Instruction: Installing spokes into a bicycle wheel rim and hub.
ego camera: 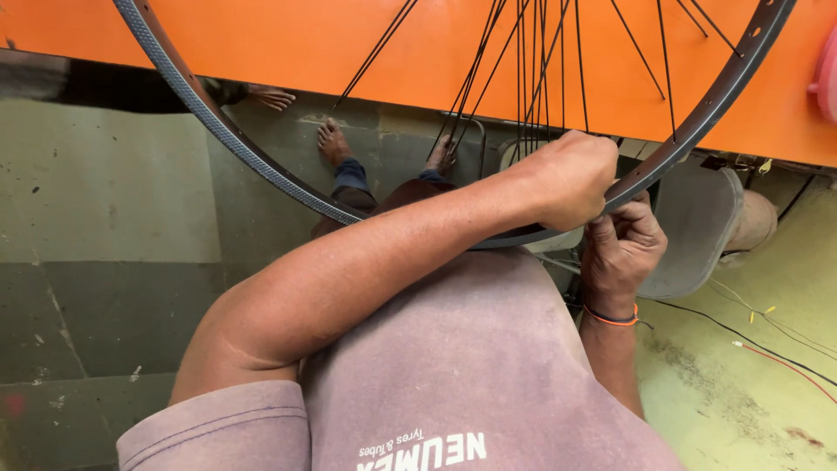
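Left hand fisted over the bottom arc of the bicycle wheel rim, fingers curled shut around it, forearm crossing the body to get there. Right hand just below and touching the same stretch of rim from underneath, fingers bunched together as if pinching something small at the rim; exact contact hidden behind the left fist, can't tell what's pinched. Orange band on the right wrist.

Rim held upright in front of the torso, lowest section at chest level, rest running out of the top of view. Likely held that way to keep the working spot close to both hands and eyes. Thin black spokes fanning upward from the gripped zone, loose-looking, some crossing.

Orange worktop edge behind the wheel. Below: grey-green floor, own bare feet, grey seat-like part at right, red and black wires trailing on floor. Another person's hand at the worktop edge, upper left.
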